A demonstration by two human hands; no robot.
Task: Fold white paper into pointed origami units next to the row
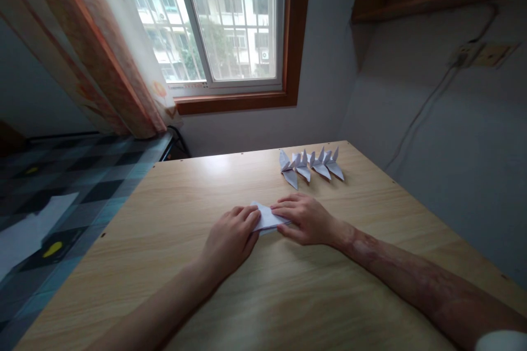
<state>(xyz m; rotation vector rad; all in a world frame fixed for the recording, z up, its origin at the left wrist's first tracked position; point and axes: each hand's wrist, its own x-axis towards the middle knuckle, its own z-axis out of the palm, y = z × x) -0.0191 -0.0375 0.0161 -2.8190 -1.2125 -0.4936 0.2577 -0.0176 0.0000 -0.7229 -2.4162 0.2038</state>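
And here's the left hand [233, 230], fingers over the left end of the folded paper [267, 218] and thumb tucked at its near edge, a grasp on that side! Across from it, the right hand [304, 219] has the other end, fingertips on top, thumb along the near edge, so both are on it, with the white middle showing between them. The paper lies low over the desk [197, 192]. Just beyond the right hand, look, a row of white folded figures [321, 170], points up, well clear of its fingers! Far out to the left of the left hand, loose sheets [33, 230] lie on a checked cloth [94, 186]. Beyond both hands stands the window [234, 22], a curtain [111, 66] hanging at its left.
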